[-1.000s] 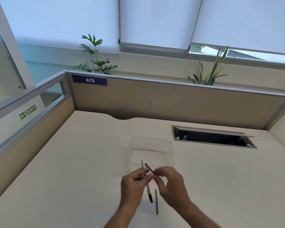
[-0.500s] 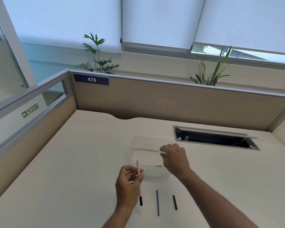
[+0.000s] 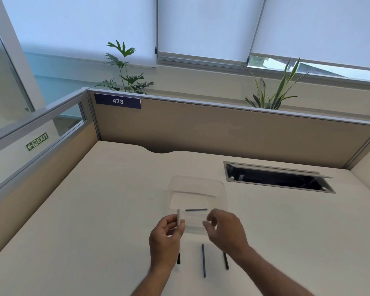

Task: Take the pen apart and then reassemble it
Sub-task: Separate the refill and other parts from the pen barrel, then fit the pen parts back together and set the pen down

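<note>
My left hand [image 3: 166, 240] grips the white pen barrel [image 3: 178, 217] upright; its dark lower end [image 3: 178, 259] shows below the hand. My right hand [image 3: 224, 230] hovers just to the right with fingers apart and nothing in it. A short dark pen piece [image 3: 196, 210] lies flat inside the clear plastic container [image 3: 198, 184], just beyond both hands. On the desk near me lie a long thin dark refill [image 3: 203, 260] and a shorter black piece [image 3: 226, 261], partly hidden by my right forearm.
The beige desk [image 3: 94, 210] is walled by a partition with a "473" label [image 3: 117, 101]. An open cable hatch [image 3: 276, 178] sits at the back right. Two plants stand behind the partition.
My right hand carried a small dark piece from the barrel to the container, left it lying inside, and has drawn back toward me. The left hand has kept hold of the barrel.
</note>
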The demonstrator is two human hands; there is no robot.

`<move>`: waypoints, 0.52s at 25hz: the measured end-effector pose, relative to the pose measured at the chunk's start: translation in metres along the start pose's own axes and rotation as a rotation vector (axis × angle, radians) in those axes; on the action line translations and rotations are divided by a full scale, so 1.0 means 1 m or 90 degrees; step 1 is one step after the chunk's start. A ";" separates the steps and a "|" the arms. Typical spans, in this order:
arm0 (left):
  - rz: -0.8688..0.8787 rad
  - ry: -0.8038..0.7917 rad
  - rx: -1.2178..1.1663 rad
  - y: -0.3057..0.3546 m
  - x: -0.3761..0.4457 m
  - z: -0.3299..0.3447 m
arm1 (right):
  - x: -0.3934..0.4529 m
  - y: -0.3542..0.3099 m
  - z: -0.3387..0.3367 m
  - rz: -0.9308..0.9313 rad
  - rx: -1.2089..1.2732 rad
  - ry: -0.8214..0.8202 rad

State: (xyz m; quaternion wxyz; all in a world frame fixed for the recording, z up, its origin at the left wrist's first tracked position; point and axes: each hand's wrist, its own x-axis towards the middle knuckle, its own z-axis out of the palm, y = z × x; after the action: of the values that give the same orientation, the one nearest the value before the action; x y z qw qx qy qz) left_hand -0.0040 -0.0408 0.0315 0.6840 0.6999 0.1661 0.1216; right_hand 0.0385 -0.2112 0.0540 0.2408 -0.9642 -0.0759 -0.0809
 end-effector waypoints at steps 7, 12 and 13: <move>-0.005 -0.001 0.018 -0.001 -0.003 0.002 | -0.029 0.001 0.021 0.284 -0.062 -0.337; -0.011 -0.002 0.019 -0.003 -0.003 0.001 | -0.031 0.000 0.021 0.333 0.005 -0.388; -0.012 -0.003 0.021 -0.004 -0.003 0.001 | -0.029 0.001 0.022 0.349 0.027 -0.386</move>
State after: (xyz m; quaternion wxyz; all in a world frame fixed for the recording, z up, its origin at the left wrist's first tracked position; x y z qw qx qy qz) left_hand -0.0065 -0.0427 0.0281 0.6736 0.7099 0.1731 0.1107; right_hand 0.0125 -0.2045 0.0287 0.2399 -0.9236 0.1146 0.2761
